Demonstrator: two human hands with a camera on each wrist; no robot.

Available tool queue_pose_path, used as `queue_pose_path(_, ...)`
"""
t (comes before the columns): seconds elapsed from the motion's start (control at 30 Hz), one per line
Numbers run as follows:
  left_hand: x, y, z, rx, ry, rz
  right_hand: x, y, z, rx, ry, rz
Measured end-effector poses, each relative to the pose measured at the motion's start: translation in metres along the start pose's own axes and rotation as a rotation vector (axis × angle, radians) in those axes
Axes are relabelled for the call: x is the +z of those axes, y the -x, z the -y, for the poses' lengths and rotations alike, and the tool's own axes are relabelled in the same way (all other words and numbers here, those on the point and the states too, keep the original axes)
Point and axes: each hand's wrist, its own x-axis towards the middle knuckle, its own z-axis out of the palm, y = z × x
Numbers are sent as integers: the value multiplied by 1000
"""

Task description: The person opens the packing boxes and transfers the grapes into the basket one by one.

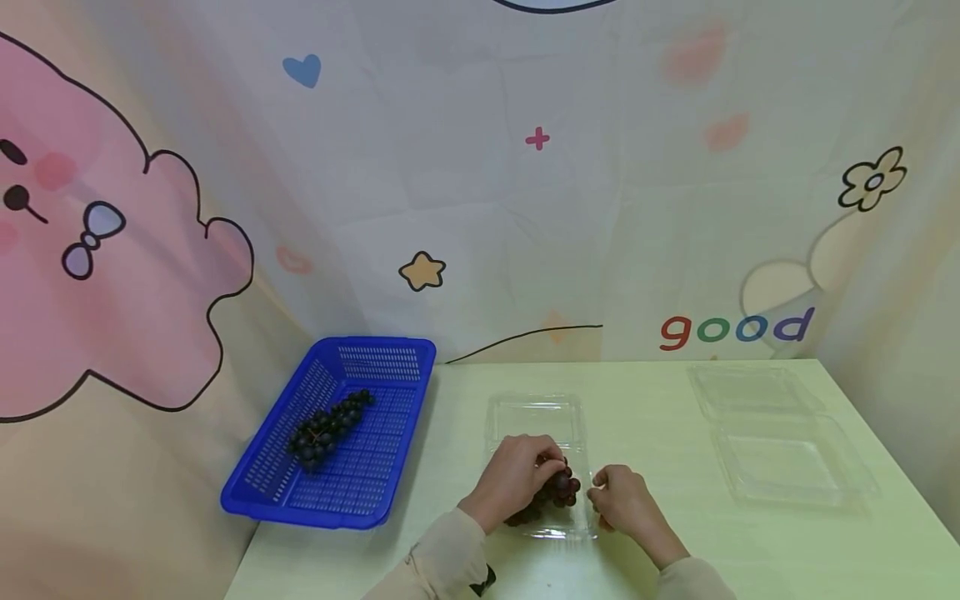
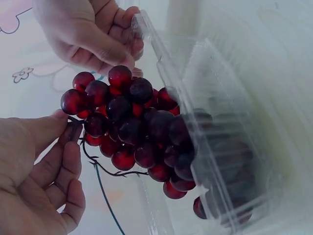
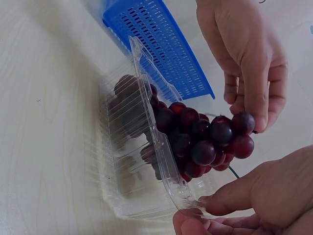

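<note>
A bunch of dark red grapes [image 1: 564, 490] lies partly inside a clear plastic clamshell box [image 1: 534, 417], its stem end raised above the rim. My left hand [image 1: 513, 479] pinches the stem at that end, thumb against fingers, as the left wrist view shows with the grapes [image 2: 132, 129]. At the box's right side, my right hand [image 1: 628, 502] pinches a corner of the rim [image 3: 166, 164] between thumb and fingers. Through the ribbed clear wall, the lower grapes show dimly. The lid half of the box stands open toward the wall.
To the left, a blue plastic basket [image 1: 408, 433] holds a bunch of black grapes [image 1: 326, 432]. Another clear clamshell box [image 1: 795, 458] lies open at the right of the pale table [image 1: 652, 408]. A printed cloth [image 1: 480, 167] hangs behind.
</note>
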Motion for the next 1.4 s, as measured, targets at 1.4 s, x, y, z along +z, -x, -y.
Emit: queue_pose_path(1.4, -61, 6, -18, -54, 214, -170, -1, 4, -1, -6, -18, -18)
